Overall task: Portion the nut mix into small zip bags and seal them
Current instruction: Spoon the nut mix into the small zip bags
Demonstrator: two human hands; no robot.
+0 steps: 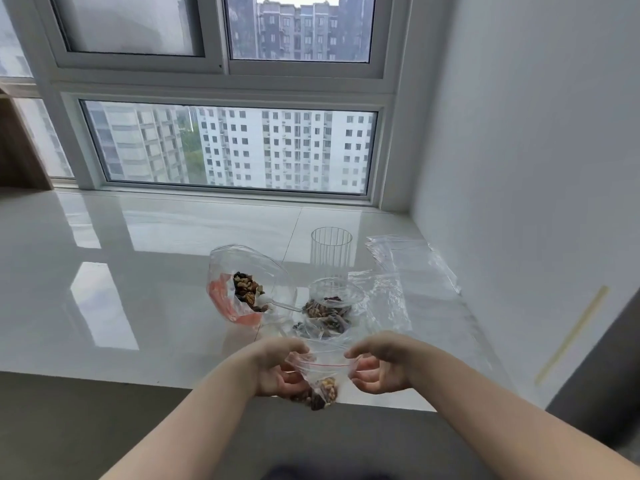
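A small clear zip bag with a red zip line hangs over the sill's front edge, nuts gathered in its bottom corner. My left hand pinches its left top corner, and my right hand pinches the right one, stretching the zip strip between them. Behind them stands a big open bag of nut mix with an orange label, and a clear scoop sticks out of it. Filled small bags lie just right of it.
A ribbed clear glass stands behind the bags on the glossy white window sill. Empty clear bags lie spread at the right, near the white wall. The window is at the back.
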